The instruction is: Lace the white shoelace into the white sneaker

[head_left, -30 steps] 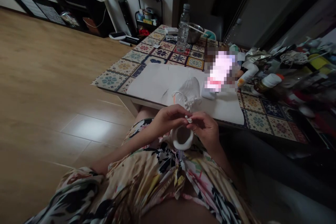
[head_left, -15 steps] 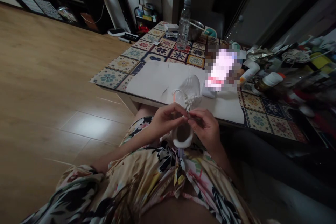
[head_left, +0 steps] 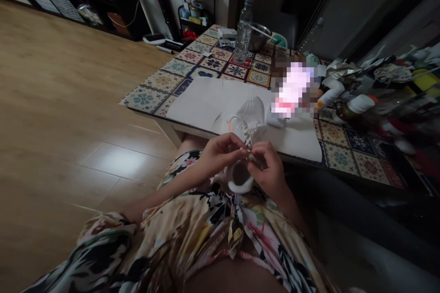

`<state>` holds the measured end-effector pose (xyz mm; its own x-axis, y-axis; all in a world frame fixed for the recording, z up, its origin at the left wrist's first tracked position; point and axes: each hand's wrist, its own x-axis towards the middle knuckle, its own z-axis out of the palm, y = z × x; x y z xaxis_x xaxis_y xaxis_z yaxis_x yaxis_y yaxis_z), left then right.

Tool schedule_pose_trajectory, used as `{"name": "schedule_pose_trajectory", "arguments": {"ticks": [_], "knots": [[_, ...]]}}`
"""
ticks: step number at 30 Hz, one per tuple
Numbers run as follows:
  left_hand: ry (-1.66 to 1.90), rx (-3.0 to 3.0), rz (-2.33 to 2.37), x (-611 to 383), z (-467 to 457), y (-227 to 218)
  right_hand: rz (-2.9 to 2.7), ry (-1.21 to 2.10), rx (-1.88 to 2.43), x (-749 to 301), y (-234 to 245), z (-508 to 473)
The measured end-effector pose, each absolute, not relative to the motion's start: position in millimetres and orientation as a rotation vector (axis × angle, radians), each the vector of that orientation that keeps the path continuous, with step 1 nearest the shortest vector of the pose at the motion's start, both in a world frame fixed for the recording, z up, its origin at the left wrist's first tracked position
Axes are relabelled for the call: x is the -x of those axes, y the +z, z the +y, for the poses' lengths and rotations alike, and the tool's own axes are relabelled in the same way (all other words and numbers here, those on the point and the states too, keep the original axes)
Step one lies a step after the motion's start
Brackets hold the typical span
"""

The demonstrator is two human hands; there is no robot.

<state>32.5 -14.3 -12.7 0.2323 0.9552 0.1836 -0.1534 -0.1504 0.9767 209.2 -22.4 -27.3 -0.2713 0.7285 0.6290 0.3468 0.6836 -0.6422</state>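
Being pinched between the fingers (head_left: 241,150) of the left hand (head_left: 220,155) and right hand (head_left: 268,169), the thin lace (head_left: 250,135), a narrow hold on a light, soft white sneaker (head_left: 252,116), is being held above the lap (head_left: 206,219), just off the tabletop (head_left: 338,146).

Whatever my fingers (head_left: 240,149) pinch is too small to tell — the white lace (head_left: 250,135) disappears behind them, and they hide part of the shoe (head_left: 254,116). Well past my fingers, a pixelated blur (head_left: 292,89) masks something on the worktop (head_left: 161,83).
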Motion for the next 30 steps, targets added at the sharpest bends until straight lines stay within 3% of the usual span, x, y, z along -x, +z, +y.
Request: {"name": "schedule_pose_trajectory", "arguments": {"ticks": [4, 7, 14, 22, 30], "knots": [[1.16, -1.249, 0.842, -32, -13, -9, -1.996, 0.077, 0.756, -208, -27, -23], [1.138, -1.231, 0.834, -32, -12, -9, -1.996, -0.015, 0.699, -207, -27, -24], [1.092, -1.245, 0.796, -31, -8, -12, -1.998, -0.039, 0.707, -208, -22, -25], [1.124, -1.332, 0.952, -25, 0, -11, -1.936, 0.238, 0.757, -213, -18, -25], [1.072, -1.351, 0.874, -26, -2, -10, -1.979, 0.193, 0.778, -209, -26, -22]]}}
